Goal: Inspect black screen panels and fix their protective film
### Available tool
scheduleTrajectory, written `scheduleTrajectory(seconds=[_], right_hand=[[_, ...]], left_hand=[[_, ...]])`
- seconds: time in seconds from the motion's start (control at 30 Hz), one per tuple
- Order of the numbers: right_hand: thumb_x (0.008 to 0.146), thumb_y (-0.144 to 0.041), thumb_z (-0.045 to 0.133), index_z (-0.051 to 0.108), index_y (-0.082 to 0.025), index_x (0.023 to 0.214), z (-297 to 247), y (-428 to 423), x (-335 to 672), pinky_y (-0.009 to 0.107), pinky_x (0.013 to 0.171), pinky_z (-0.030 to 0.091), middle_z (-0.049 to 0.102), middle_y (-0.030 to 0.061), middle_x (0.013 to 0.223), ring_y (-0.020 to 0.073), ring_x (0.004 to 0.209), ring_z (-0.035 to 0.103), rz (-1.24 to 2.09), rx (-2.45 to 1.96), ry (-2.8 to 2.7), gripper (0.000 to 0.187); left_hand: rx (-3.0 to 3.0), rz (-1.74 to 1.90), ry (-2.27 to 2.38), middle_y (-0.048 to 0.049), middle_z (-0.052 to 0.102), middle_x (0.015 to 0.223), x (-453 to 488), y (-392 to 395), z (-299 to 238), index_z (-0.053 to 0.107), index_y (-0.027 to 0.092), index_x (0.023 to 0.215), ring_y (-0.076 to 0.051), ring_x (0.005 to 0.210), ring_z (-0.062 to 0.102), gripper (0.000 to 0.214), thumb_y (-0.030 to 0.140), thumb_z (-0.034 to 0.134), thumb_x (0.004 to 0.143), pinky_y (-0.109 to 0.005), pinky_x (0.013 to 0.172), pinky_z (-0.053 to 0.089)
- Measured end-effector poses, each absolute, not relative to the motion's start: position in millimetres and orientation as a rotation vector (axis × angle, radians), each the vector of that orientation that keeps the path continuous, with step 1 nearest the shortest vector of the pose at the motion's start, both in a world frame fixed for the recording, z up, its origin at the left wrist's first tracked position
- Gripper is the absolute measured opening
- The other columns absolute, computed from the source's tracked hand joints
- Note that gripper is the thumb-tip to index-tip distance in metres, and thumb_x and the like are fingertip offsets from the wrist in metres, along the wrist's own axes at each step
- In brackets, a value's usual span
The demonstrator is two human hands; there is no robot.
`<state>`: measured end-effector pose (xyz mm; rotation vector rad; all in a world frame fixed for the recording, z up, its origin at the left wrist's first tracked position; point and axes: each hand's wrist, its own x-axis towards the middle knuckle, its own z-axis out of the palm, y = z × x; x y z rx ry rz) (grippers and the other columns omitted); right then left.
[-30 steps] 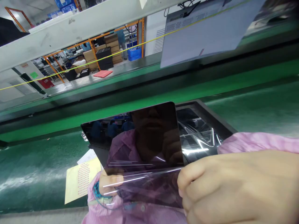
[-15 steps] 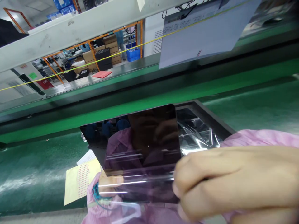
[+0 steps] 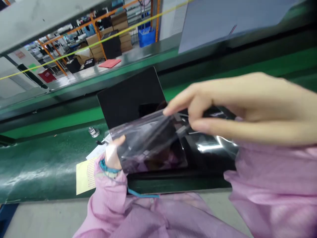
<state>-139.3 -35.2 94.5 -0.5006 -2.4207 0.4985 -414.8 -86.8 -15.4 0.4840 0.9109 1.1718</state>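
"Where do we have the dark panel [image 3: 131, 92]?"

"We have it tilted over the green bench [image 3: 49, 162], in front of our body. Our left hand [image 3: 114, 155] grips its near left edge, thumb at the front; the other fingers are hidden from us."

"And our right hand [image 3: 242, 102]?"

"We stretch its index finger out so the tip meets the upper edge of the clear film [image 3: 143, 138], which lies across the panel's nearer part. We hold the thumb below, close to a curled finger; we cannot tell whether they pinch anything."

"What else do we see?"

"Left of the panel, we see a yellow sheet [image 3: 83, 177], a white paper [image 3: 95, 152] and a small metal object [image 3: 94, 132]."
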Motion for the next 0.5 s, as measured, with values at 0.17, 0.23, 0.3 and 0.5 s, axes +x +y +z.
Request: scheduleTrajectory(seconds=[0.17,0.23,0.3,0.5], right_hand=[[0.097,-0.018,0.047,0.053,-0.012,0.094,91.8,-24.2,-164.2,0.009,0.072,0.049,0.061,-0.0039,0.094,-0.001,0.086,0.06,0.445,-0.788,-2.081,0.009],[0.094,-0.009,0.046,0.049,-0.012,0.089,92.2,-16.7,-172.8,0.009,0.062,0.049,0.058,-0.0047,0.082,0.0,0.076,0.061,0.551,-0.76,-1.938,0.006],[0.094,-0.004,0.044,0.044,-0.014,0.084,92.9,-7.2,-177.9,0.012,0.053,0.049,0.054,-0.0055,0.072,0.0039,0.069,0.063,0.784,-0.68,-1.773,0.014],[0.108,-0.015,0.021,0.041,-0.011,0.092,92.3,19.9,-178.0,0.005,0.067,0.053,0.055,-0.0051,0.081,-0.0033,0.071,0.059,1.478,-0.647,-1.338,0.026]], left_hand=[[0.458,1.251,0.935,-0.0038,0.079,0.09,-410.4,-45.4,7.5,0.072,0.017,0.09,-0.023,0.111,0.071,0.023,0.034,0.058,0.092,-0.033,0.102,0.057],[0.496,1.196,0.98,-0.0058,0.079,0.095,-403.8,-33.6,18.3,0.071,0.015,0.094,-0.025,0.122,0.066,0.029,0.038,0.054,0.095,-0.037,0.106,0.055],[0.562,1.154,1.008,-0.007,0.077,0.103,-396.8,-23.9,25.0,0.07,0.013,0.102,-0.026,0.129,0.061,0.036,0.042,0.049,0.097,-0.04,0.107,0.053],[0.723,1.14,0.988,-0.0012,0.076,0.103,-383.2,-6.6,15.9,0.067,0.014,0.108,-0.024,0.133,0.057,0.026,0.035,0.055,0.097,-0.042,0.114,0.047]])
